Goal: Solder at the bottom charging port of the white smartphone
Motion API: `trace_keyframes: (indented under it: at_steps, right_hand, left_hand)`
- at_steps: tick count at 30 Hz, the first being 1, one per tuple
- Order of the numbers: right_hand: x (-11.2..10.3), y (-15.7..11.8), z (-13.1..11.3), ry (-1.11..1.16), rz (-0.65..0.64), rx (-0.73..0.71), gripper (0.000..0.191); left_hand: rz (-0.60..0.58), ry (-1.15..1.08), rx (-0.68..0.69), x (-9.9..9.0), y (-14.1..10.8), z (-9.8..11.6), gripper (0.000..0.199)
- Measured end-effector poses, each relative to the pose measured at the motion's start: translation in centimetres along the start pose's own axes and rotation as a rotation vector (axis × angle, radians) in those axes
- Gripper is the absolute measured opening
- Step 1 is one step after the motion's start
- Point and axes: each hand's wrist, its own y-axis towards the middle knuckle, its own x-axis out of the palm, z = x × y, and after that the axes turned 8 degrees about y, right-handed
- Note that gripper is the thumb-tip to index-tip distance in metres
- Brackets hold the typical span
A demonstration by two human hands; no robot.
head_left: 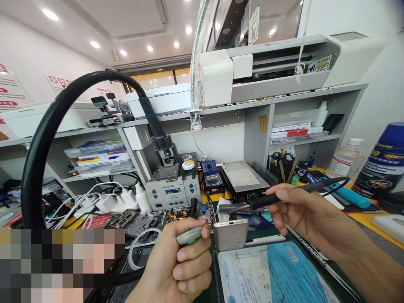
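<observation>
If our right hand (303,208) dips, the soldering iron (263,200) may strike the phone (232,236), and scorch it should the metal end be hot. Our right fingers wrap the iron's dark handle, its metal end pointing toward our left hand (186,261). Our left thumb and forefinger pinch a pale green disc (189,236). The phone stands port end up between our hands, ungripped, just beside the left fingers.

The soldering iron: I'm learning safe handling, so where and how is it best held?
Grip the soldering iron by its black handle, probably best from the right: that part is slim and rounded, while the metal shaft, possibly hot, points left.
</observation>
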Motion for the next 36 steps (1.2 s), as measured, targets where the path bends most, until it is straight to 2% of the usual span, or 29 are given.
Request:
trace_keyframes:
  at_steps: [5,10,16,22,29,31,33,36]
  right_hand:
    - [0.0,0.1,0.0,0.002,0.016,0.008,0.019]
    - [0.2,0.2,0.0,-0.003,0.041,0.013,0.02]
    - [0.5,0.0,-0.3,-0.013,0.085,0.004,0.015]
    - [0.6,0.0,-0.6,-0.005,0.109,0.012,0.012]
    - [0.3,0.0,-0.4,-0.01,0.108,0.006,0.012]
    - [0.4,-0.1,-0.4,-0.013,0.106,0.003,0.012]
    - [0.5,-0.1,-0.4,-0.019,0.108,-0.002,0.013]
    - [0.5,-0.1,-0.4,-0.031,0.102,-0.008,0.014]
  left_hand:
    - [0.171,0.182,0.1,0.6,-0.1,-0.3,0.022]
    - [0.379,0.582,0.181,1.3,-0.9,-0.3,0.028]
    - [0.461,0.939,0.205,2.0,-1.7,0.3,0.037]
    - [0.563,1.102,0.254,1.6,-2.3,0.6,0.039]
    - [0.726,1.08,0.292,2.3,-3.0,0.0,0.041]
    - [0.768,1.153,0.31,2.3,-3.1,-0.2,0.039]
    - [0.821,1.33,0.392,2.2,-3.2,-0.4,0.035]
    - [0.847,1.717,0.694,1.3,-3.4,-0.5,0.018]
